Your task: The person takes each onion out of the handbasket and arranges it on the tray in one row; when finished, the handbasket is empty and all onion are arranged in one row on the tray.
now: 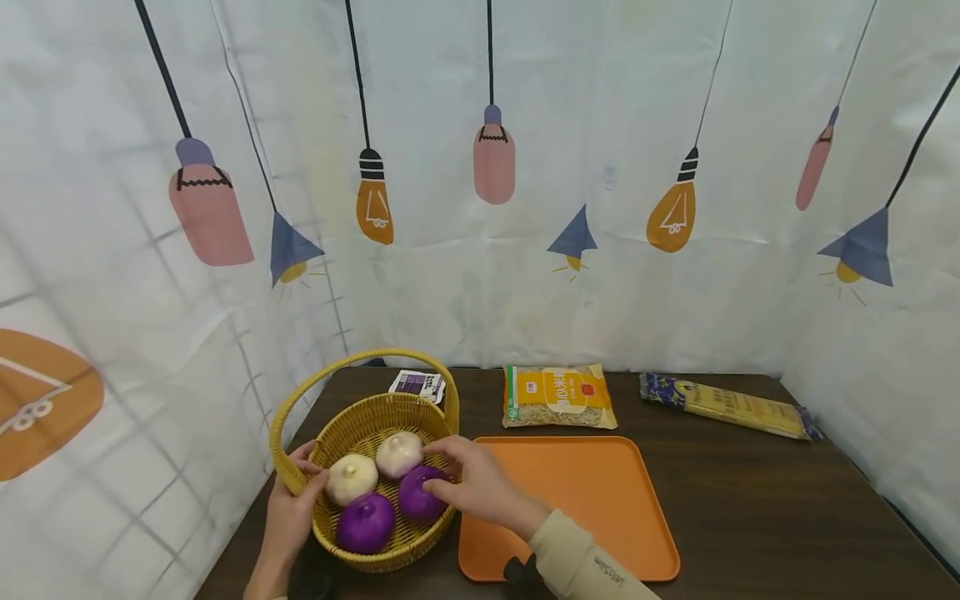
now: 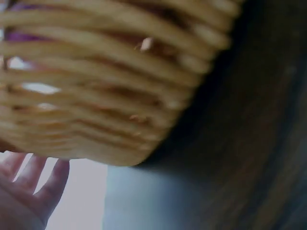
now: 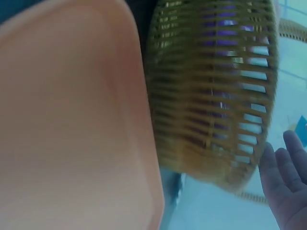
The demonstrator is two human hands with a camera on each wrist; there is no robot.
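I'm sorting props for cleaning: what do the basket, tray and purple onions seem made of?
Yellow woven basket: slightly shiny strands, perhaps plastic or rattan. Orange tray: probably smooth moulded plastic, from its even colour and rounded corners. Purple onions: glossy highlights suggest plastic models, though possibly real.

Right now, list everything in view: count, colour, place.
Basket: 1, yellow, left of tray
White bulbs: 2, white, in basket
Onions: 2, purple, in basket
Tray: 1, orange, right of basket
Bag: 1, yellow-orange, behind tray
Long pack: 1, yellow-blue, far right
Packet: 1, white-purple, behind basket
Table: 1, dark brown, underneath
Sheeting: count unclear, white, lamp-printed, around table
Sleeve: 1, beige, right arm
Left hand: 1, bare, holding basket's left rim
Right hand: 1, bare, at an onion
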